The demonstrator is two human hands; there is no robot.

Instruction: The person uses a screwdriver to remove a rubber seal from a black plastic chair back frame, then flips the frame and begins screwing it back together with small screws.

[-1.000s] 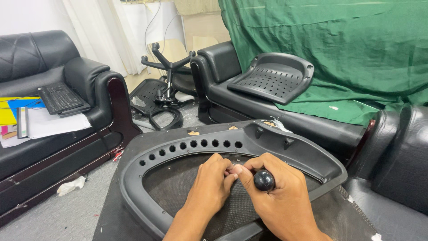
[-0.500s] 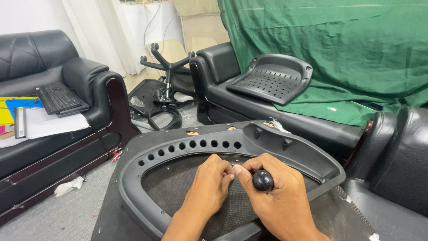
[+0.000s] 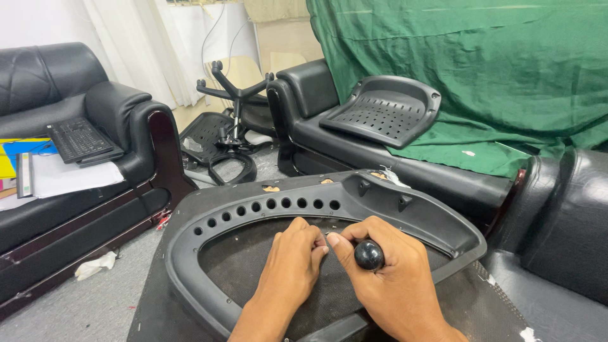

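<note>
A black plastic chair-back frame [image 3: 253, 212] with a row of round holes lies in front of me, dark mesh [image 3: 240, 259] stretched inside it. My right hand [image 3: 386, 285] is closed around a tool with a round black knob [image 3: 368, 254], its tip hidden near the mesh at the frame's inner edge. My left hand [image 3: 291, 263] presses its curled fingers on the mesh right beside the right thumb; whether it pinches anything is hidden.
A black perforated chair seat [image 3: 383, 111] rests on a black sofa [image 3: 316, 126] under a green cloth [image 3: 475, 69]. A chair base [image 3: 231, 95] and parts lie on the floor. On the left, a sofa [image 3: 95, 126] carries a keyboard [image 3: 79, 139] and papers [image 3: 69, 177].
Both hands stay at the same spot on the mesh; the fingers have shifted only slightly.
</note>
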